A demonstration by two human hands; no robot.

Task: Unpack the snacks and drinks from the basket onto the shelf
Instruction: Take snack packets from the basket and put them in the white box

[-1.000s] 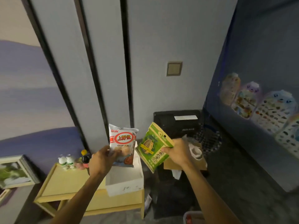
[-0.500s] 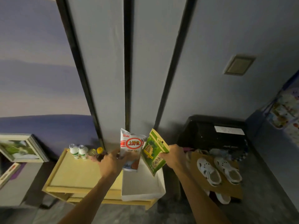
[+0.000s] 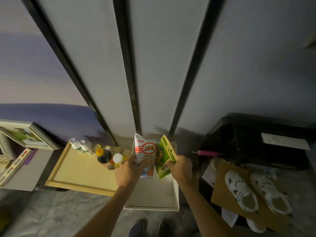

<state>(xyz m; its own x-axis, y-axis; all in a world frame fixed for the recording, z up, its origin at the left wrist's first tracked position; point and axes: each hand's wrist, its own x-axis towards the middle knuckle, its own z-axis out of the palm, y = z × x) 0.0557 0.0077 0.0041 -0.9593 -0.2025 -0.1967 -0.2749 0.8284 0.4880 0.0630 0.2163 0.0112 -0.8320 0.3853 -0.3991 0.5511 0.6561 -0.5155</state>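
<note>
Two hands grip bags: left hand point(image 3: 127, 173) the white crinkly snack bag point(image 3: 145, 152), right hand point(image 3: 182, 168) the green foil packet point(image 3: 165, 157); squeezed loosely, one could slip.

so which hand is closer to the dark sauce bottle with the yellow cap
Left. The left hand, holding the white Oishi bag, is just right of the dark bottle. The right hand, holding the green bag, is farther right, over the white box.
</note>
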